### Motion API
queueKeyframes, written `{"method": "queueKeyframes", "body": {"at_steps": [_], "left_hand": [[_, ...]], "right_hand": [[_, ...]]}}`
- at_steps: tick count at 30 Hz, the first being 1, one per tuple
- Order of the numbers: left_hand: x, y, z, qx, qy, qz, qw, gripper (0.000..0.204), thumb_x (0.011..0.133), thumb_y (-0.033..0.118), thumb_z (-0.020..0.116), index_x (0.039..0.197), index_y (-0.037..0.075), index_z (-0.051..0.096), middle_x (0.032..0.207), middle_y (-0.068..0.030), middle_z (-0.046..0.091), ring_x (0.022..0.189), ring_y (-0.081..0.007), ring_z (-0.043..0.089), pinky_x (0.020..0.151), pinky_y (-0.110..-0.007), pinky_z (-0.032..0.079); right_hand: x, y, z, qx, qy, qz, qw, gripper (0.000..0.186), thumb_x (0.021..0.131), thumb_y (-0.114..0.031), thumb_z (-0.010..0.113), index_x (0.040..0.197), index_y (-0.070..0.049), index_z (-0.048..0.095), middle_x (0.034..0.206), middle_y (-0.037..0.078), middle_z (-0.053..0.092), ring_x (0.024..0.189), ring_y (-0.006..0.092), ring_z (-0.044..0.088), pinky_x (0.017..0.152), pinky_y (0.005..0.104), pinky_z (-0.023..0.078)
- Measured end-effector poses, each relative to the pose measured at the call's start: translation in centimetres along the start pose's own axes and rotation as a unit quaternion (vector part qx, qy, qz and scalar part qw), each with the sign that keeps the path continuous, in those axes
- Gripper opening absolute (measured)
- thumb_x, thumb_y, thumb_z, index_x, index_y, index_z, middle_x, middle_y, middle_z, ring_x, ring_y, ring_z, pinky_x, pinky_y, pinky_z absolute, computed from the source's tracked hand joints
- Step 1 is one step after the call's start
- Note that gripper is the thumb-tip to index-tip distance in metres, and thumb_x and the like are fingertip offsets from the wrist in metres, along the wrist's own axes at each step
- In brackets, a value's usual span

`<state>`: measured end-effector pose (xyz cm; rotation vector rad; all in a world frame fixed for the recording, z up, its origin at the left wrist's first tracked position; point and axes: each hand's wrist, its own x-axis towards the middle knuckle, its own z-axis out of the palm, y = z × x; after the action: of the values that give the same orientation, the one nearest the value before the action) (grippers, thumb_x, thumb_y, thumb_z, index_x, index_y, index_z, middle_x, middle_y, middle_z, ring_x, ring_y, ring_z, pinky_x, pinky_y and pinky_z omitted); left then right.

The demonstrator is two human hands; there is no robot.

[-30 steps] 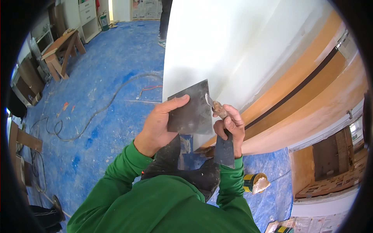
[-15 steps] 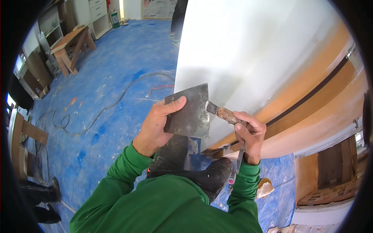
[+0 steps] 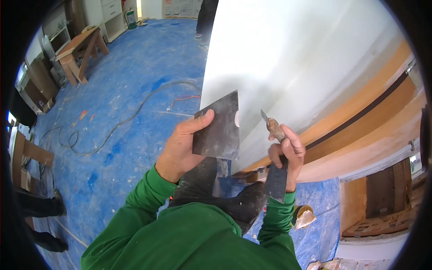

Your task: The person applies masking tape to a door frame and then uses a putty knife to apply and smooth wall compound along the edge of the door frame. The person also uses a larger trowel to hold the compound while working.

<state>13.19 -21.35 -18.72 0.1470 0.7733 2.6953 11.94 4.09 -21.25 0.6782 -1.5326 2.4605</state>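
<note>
My left hand grips a dark, square flat metal plate, thumb on top and fingers underneath. A small pale dab, like putty, shows on its right edge. My right hand is closed round a worn, brown-handled putty knife. A narrow metal tip points up and left from the handle, apart from the plate. Below the same hand, a wide dark blade hangs beside my wrist; whether it belongs to the same tool I cannot tell. Both hands are in front of a large white panel.
An orange-brown band with a dark strip runs along the panel's right side. An open tin stands on the blue-covered floor. A cable snakes across it. A wooden bench and another person's legs are at left.
My right hand has drawn the knife's tip away from the plate's edge and turned it upward. The wide blade now shows its face. The pale smears on the plate are mostly gone.
</note>
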Motion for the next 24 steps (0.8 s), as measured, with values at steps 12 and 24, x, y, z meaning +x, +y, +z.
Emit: {"method": "queueKeyframes", "body": {"at_steps": [12,24], "left_hand": [[1.5,-4.5,2.8,-0.02,-0.04,-0.008,0.999,0.04,0.101,0.03,0.056,0.125,-0.002,0.055,0.109,-0.0147,0.068,0.087,-0.0276,0.071,0.064,-0.045,0.062],[1.9,-4.5,1.7,0.048,0.038,0.039,0.997,0.037,0.103,0.03,0.054,0.119,-0.003,0.061,0.109,-0.0116,0.069,0.098,-0.0204,0.068,0.086,-0.035,0.054]], "right_hand": [[-1.6,4.7,3.5,0.262,-0.005,0.1,0.96,0.063,0.095,-0.026,0.065,0.147,0.002,0.042,0.121,0.014,0.066,0.067,0.0062,0.059,0.051,0.0187,0.044],[-3.1,5.1,1.7,0.244,-0.04,0.099,0.964,0.05,0.096,-0.012,0.059,0.143,0.002,0.049,0.12,0.015,0.068,0.05,0.0058,0.047,0.046,0.0215,0.035]]}}
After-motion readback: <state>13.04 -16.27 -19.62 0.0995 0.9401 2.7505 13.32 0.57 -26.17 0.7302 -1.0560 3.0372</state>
